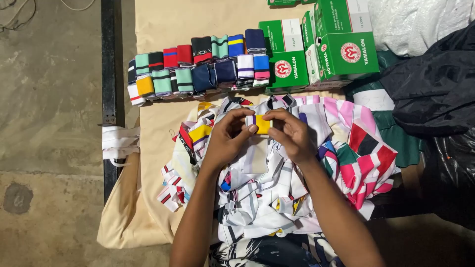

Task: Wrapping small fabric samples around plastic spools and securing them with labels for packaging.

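Both forearms run off the bottom edge. Left hand [228, 140] and right hand [292, 136] cover most of the yellow-striped folded band [261, 124], so its full length can't be told. Green boxes [346, 42] are cut by the top edge. Black plastic bag [435, 94] runs off right. The fabric pile [277, 198] hides the bench [163, 128] beneath it.
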